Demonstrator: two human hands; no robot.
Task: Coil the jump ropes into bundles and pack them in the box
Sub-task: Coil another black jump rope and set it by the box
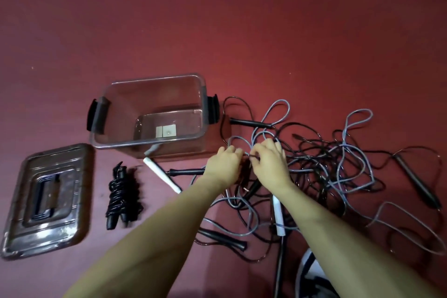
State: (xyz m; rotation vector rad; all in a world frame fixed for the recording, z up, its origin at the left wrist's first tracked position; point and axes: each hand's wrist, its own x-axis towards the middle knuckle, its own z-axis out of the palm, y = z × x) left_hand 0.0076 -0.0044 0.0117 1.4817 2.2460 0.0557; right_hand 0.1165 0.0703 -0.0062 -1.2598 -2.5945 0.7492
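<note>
Black rope (249,174) hides between left hand (223,164) and right hand (271,162); both grips closed round it.

Right of the clear box (154,113) with black latches: black and grey-blue ropes (326,159); left: black bundle (123,197); red floor (242,31).

- Lighting was dim and warm, brightest mid-floor (266,60), darkening toward the upper corners.
- Glare marked the lid (46,198).
- Wide-angle distortion curved the edges; slight blur softened detail.

Both hands (249,164) apparently gripping tangled ropes (321,159), clear box (150,113)
</note>
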